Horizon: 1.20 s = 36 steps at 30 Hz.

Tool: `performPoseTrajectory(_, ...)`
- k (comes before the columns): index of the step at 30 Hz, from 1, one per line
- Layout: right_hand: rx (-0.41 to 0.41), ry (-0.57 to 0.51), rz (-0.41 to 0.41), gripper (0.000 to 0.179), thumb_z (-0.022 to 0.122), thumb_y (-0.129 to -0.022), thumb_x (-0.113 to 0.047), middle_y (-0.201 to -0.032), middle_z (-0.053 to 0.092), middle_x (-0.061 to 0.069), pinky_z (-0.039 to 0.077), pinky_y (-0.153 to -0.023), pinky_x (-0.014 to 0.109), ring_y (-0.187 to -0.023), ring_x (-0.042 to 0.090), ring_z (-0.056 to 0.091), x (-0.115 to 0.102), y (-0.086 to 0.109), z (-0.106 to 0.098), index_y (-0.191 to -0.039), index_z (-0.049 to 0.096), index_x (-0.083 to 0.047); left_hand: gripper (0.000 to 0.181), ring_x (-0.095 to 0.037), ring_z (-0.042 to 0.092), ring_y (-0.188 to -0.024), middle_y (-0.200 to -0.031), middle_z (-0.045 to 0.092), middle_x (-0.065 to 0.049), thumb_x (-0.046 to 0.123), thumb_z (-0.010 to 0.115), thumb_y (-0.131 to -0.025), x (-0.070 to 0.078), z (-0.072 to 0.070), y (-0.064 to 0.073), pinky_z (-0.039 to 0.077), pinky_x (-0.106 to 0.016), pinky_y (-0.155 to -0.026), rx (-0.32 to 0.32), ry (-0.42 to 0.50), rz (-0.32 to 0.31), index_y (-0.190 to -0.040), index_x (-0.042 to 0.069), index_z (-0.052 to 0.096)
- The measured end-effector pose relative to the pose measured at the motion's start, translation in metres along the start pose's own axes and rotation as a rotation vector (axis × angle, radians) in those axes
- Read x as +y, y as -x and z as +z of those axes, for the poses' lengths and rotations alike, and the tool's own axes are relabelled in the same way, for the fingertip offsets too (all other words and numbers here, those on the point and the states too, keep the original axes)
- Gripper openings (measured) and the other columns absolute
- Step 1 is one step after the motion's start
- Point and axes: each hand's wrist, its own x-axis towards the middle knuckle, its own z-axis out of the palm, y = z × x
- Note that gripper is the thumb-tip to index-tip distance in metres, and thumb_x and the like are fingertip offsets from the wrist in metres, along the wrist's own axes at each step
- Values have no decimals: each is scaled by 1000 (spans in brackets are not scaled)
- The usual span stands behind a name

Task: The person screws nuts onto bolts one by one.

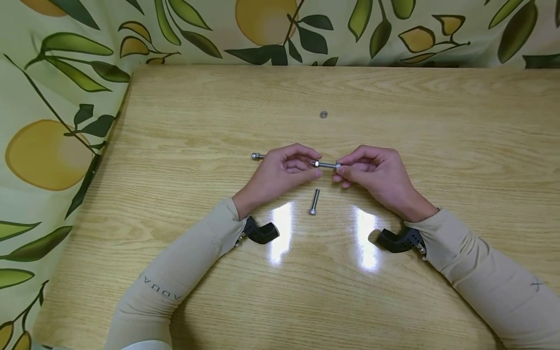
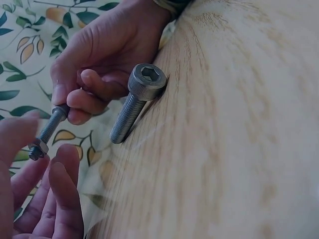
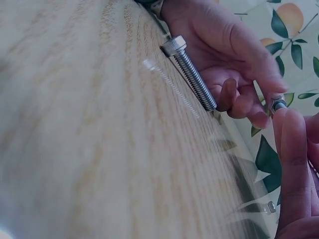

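Right hand [image 1: 380, 172]: fingers clamped on head of bolt [image 1: 327, 165], held above surface [image 1: 197, 121] between both hands. Left hand [image 1: 282, 170]: fingers parted around nut [image 1: 317, 164] on bolt's far end.

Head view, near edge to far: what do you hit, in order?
Loose bolt → held bolt, its head end in the right hand → loose nut → patterned cloth. Left out: half-hidden bolt by the left hand, nearly level with the held one.
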Motion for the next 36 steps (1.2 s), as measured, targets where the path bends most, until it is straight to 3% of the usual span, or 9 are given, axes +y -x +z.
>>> performPoseTrajectory(5,1,34,11,18,70,-88,-7,-83,77,6,61,-65,27,-76,14,75,0,1,0,-99,66,7,23,-17,69,-78,-87,72,-6,35,64,-94,-1,0,0,55,-26,-67,-1,-25,-11,-110,18,68)
performPoseTrajectory(11,-5,11,3,17,70,-88,-4,-84,77,8,61,-65,27,-77,14,75,3,1,0,-100,66,7,34,-13,70,-86,-105,71,-3,20,76,-85,-3,0,0,57,-23,-78,-19,-13,30,-116,12,64)
performPoseTrajectory(14,-9,5,1,17,70,-88,-4,-84,77,9,61,-65,27,-78,15,75,3,1,-1,-100,65,7,35,-13,69,-88,-106,70,-5,21,75,-86,7,1,4,57,-24,-79,-11,-21,-4,-117,11,64)
performPoseTrajectory(19,-6,29,12,18,70,-88,-6,-84,77,7,61,-65,27,-77,14,75,2,1,0,-100,65,7,23,-20,68,-83,-95,71,-14,24,63,-96,22,3,10,55,-25,-74,3,-49,-64,-112,9,66)
performPoseTrajectory(26,-13,10,-8,18,69,-88,-4,-84,77,8,61,-65,27,-77,15,75,1,0,0,-100,65,8,31,-12,69,-85,-104,72,-5,20,76,-86,6,1,3,56,-24,-80,-4,-51,-7,-114,13,66)
performPoseTrajectory(32,-20,34,-17,18,69,-89,-5,-84,77,6,60,-65,27,-77,14,75,0,0,-1,-101,65,7,25,-15,69,-80,-91,71,-4,36,65,-93,-1,0,0,57,-29,-75,-9,-62,5,-110,17,67)
performPoseTrajectory(36,-19,39,-16,18,69,-89,-5,-83,77,6,60,-64,26,-76,14,75,0,0,-1,-100,65,7,24,-13,69,-83,-97,71,-2,29,69,-91,0,0,0,57,-27,-78,-8,-63,8,-111,15,67)
